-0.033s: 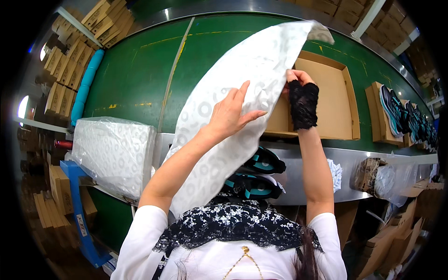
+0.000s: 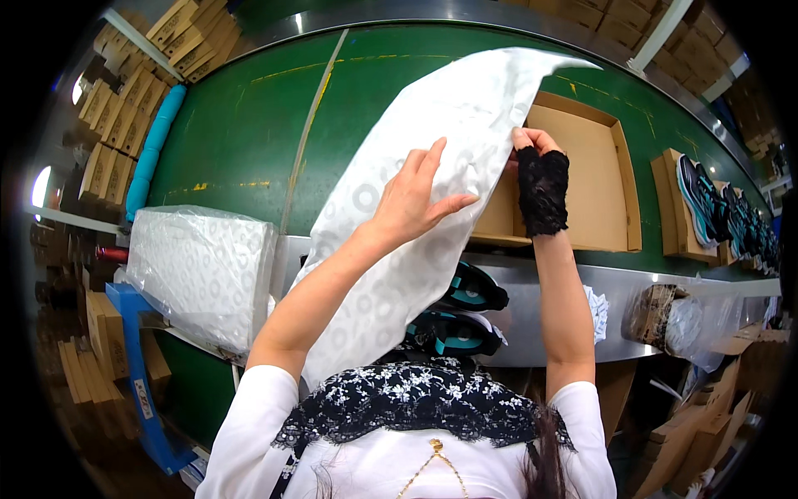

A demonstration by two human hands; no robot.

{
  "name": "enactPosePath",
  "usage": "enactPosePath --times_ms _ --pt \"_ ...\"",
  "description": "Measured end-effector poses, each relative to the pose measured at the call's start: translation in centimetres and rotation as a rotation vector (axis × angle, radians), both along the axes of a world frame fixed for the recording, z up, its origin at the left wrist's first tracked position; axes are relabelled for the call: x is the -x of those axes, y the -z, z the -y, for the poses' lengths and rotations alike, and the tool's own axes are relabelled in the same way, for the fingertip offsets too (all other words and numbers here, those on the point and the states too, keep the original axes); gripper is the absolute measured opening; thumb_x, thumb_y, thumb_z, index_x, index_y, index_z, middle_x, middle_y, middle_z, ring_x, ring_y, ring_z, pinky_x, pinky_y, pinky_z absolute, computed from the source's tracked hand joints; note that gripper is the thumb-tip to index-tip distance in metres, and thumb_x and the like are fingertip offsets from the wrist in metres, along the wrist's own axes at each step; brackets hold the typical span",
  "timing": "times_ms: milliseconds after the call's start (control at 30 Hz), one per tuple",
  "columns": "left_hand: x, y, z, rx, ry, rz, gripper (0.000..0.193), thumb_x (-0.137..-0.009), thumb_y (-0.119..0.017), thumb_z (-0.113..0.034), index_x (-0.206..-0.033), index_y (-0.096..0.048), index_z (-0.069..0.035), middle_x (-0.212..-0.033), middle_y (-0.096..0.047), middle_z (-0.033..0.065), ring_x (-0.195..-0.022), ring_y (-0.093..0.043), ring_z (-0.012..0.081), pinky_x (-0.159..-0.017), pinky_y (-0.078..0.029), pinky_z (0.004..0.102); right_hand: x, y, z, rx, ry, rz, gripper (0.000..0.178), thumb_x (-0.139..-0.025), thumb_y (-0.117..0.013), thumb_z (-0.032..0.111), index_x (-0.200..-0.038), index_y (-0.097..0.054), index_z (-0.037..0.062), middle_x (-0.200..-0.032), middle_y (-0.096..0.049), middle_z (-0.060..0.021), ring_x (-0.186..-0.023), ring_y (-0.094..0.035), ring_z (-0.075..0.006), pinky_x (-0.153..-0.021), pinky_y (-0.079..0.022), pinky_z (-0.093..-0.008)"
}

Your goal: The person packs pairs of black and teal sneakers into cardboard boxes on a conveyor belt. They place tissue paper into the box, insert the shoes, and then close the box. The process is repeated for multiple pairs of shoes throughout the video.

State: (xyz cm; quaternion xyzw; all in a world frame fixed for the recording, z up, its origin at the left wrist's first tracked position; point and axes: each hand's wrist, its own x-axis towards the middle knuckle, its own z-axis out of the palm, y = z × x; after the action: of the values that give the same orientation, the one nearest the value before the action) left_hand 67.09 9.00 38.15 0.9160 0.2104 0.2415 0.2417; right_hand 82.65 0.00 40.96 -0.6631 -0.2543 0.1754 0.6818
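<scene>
A large sheet of white wrapping paper (image 2: 374, 200) with grey printed rings spreads diagonally in front of me, its far corner lifted and curling. My right hand (image 2: 542, 179), in a black lace fingerless glove, pinches the sheet's right edge between thumb and fingers. Over the middle of the sheet lies my left hand (image 2: 418, 195), thumb and fingers apart, gripping nothing. Behind the paper's edge an open cardboard box (image 2: 628, 187) shows its bare inside; the sheet hides its left part. Close to my body sits a pair of black and teal shoes (image 2: 474, 287), partly covered by the paper.
A plastic-wrapped stack of patterned paper (image 2: 199, 274) stands at the left, by a blue frame (image 2: 137, 366). More shoes (image 2: 702, 200) on cardboard line the right of the green conveyor belt (image 2: 241, 133). A teal roll (image 2: 158, 150) edges the far left; a crumpled plastic bag (image 2: 690, 324) lies right.
The paper's far corner has swung, dropping slightly and flattening into a thin point toward the right. My right hand has shifted very slightly; my left hand stays over the sheet.
</scene>
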Motion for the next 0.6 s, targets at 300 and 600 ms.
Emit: enactPosePath --times_ms 300,600 --pt "-4.0 0.1 1.2 0.453 0.22 0.235 0.041 -0.08 -0.063 -0.021 -0.113 -0.051 0.0 -0.083 -0.053 0.0076 -0.065 -0.051 0.0114 -0.061 -0.044 0.0238 0.6 -0.3 1.3 0.096 -0.023 0.062 0.013 -0.078 -0.062 0.014 -0.079 -0.056 0.0018 -0.065 -0.052 0.001 -0.06 -0.046 -0.0063 -0.056 -0.039 -0.0214" --pt "-3.9 -1.4 0.2 0.513 0.14 0.446 0.016 -0.081 -0.059 -0.011 -0.092 -0.063 0.0 -0.068 -0.053 0.0038 -0.062 -0.049 0.0111 -0.056 -0.04 0.0248 -1.6 0.9 2.0 -0.084 -0.208 -0.322 0.02 -0.078 -0.063 0.021 -0.087 -0.06 0.0035 -0.077 -0.059 -0.0029 -0.063 -0.05 -0.0069 -0.056 -0.042 -0.0198"
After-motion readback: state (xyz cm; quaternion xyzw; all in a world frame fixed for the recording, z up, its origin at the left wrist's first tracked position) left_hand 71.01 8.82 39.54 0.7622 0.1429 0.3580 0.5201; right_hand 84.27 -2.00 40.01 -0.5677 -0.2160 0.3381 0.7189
